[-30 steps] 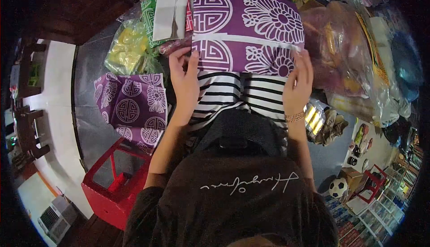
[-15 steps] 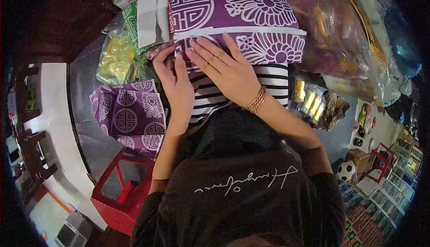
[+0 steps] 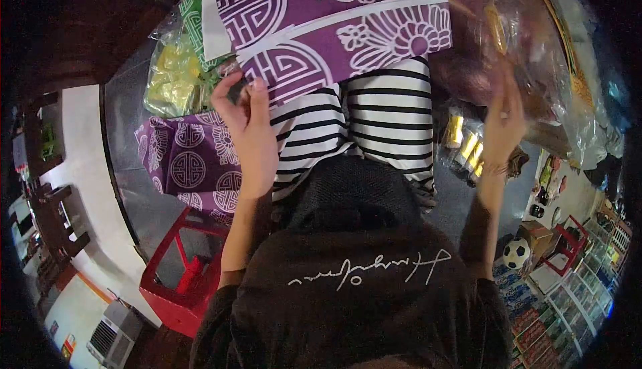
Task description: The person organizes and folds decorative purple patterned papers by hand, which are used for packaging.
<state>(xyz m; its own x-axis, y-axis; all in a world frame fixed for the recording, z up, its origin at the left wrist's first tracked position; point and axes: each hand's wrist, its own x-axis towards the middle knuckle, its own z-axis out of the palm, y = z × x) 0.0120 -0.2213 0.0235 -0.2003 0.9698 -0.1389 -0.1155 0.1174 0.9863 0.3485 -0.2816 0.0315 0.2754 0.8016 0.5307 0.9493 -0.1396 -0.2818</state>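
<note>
A purple sheet printed with white medallions and flowers, like fabric or paper, lies across the knees, a white strip running along its fold. My left hand is at the sheet's lower left corner, thumb and fingers curled together on the edge. Out to the right, my right hand is smeared by motion in front of a large clear plastic bag. Its fingers point away from me, and I cannot tell whether they hold anything. A white card shows beside the sheet's left edge.
On the left is a purple patterned bag beside a red stool. Beyond it sits a plastic bag of yellow items. Gold packets lie right of the knees. Farther right are a football and glass cases.
My right hand has left the purple sheet and swung right toward the clear bag. The sheet now lies tilted, its right end higher, with more striped cloth showing. My left hand stays at its corner.
</note>
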